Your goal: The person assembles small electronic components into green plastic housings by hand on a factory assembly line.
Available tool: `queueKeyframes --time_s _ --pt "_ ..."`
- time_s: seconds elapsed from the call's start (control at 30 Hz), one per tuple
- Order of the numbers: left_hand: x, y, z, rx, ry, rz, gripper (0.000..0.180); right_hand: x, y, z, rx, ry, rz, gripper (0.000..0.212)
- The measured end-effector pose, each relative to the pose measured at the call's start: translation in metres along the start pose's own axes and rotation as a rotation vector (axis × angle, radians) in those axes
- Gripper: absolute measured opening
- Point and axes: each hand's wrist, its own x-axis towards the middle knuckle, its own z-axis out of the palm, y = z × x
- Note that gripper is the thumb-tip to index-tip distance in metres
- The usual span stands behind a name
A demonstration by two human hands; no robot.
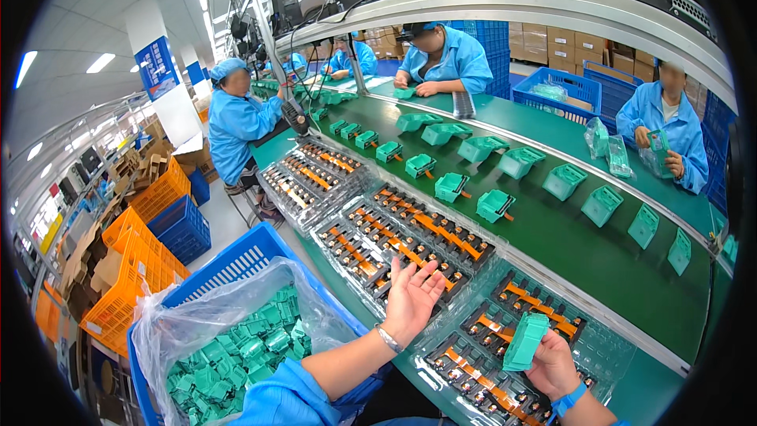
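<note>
My right hand (556, 367) grips a green plastic housing (526, 341) above a clear tray (603, 351) of black parts with orange ribbon strips. My left hand (414, 296) is turned palm up with its fingers spread, and nothing lies in it. It hovers over another clear tray (325, 230) filled with similar black parts and orange strips (398, 246). To the left of my left forearm, a blue crate (236, 266) lined with a clear plastic bag holds a heap of loose green housings (244, 355).
A green conveyor belt (544, 237) carries several green housings in rows. Co-workers in blue sit across it, beneath a metal frame (512, 1). Another tray (276, 185) lies farther along the bench. Orange crates (130, 284) stand on the left; a blue crate (556, 95) sits across the belt.
</note>
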Motion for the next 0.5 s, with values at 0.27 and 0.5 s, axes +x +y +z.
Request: queueKeyframes --time_s 0.27,0.5 --pt "0.001 0.002 0.0 -0.053 0.025 0.009 0.078 -0.003 -0.002 -0.002 0.001 0.005 -0.01 0.035" --pt "0.006 0.001 -0.002 -0.08 -0.045 -0.022 0.074 -0.008 -0.009 0.008 0.046 -0.009 0.009 0.021"
